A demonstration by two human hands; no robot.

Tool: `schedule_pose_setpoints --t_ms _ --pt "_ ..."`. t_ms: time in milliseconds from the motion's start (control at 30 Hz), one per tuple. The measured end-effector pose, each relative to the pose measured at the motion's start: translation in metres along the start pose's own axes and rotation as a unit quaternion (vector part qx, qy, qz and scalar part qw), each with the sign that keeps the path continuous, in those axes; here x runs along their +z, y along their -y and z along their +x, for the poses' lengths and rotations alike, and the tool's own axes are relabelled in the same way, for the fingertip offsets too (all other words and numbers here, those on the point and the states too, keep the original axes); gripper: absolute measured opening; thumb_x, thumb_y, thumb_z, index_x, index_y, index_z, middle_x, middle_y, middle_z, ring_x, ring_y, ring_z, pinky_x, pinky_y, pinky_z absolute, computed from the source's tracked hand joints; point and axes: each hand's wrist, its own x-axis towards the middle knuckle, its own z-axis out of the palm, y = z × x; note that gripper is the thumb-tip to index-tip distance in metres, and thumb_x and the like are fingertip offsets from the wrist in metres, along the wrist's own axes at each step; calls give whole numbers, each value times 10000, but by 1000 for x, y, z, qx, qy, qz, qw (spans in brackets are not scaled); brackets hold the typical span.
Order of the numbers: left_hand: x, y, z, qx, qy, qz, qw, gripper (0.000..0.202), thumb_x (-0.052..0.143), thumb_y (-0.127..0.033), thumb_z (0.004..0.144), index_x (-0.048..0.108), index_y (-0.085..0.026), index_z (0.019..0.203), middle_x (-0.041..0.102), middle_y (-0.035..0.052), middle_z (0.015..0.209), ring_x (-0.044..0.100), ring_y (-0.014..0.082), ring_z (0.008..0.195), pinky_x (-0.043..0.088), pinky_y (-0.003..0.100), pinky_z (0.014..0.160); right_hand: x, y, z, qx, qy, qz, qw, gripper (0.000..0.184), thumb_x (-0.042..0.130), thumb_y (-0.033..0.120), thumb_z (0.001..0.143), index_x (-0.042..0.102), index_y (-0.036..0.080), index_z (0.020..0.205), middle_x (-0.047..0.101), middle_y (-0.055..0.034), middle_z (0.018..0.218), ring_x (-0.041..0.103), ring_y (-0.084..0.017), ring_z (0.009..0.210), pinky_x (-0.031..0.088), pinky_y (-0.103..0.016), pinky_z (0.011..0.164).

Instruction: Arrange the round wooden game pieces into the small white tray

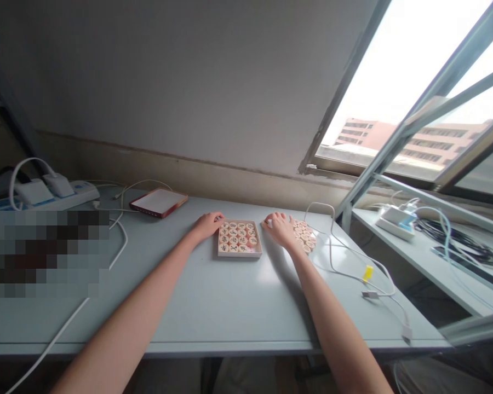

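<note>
A shallow open box [240, 254] stands on the desk in front of me, with rows of round Chinese chess pieces [233, 240] lying in it, their characters facing up. My left hand [208, 225] is at the box's far left corner, its fingers curled against the side wall. To the right of the box, my right hand [280, 229] is just above the desk, its thumb and fingers pinched together on what looks like a pale chess piece, mostly hidden. A cluster of loose Chinese chess pieces [305, 236] lies just right of this hand, partly covered by it.
The box lid [159, 202] lies upturned at the back left. White cables [332, 246] with a yellow tag [367, 273] run along the desk's right side. A power strip [84, 192] with chargers stands at far left; another desk [419, 257] holds coiled black cable.
</note>
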Motion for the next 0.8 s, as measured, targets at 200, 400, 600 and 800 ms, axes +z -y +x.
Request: schedule_pose_setpoints --t_ms 200,400,600,800 --pt "0 1 0 0 0 2 1000 262 430 -307 749 623 -185 877 662 33 791 576 160 694 394 227 603 -39 1 -9 -53 35 205 977 306 504 512 738 604 246 853 557 -38 965 438 -219 987 337 -352 830" --pt "1 2 0 8 -7 -5 1000 251 435 -288 750 622 -185 883 666 40 834 582 159 720 408 221 618 -79 17 -22 -151 161 313 924 295 538 485 728 592 273 927 505 -21 1054 440 -198 1014 358 -323 849" --pt "1 0 1 0 -2 14 1000 239 451 -263 745 622 -182 889 670 42 818 587 159 716 413 223 621 -66 13 -22 -175 284 264 905 287 584 478 686 601 275 887 486 -26 975 423 -203 1011 363 -318 846" --pt "1 -1 0 -4 4 13 1000 250 443 -293 755 616 -191 904 670 36 804 585 154 701 406 217 601 -62 12 -22 -169 310 242 904 352 591 456 679 544 280 980 477 -29 979 415 -208 1000 362 -334 847"
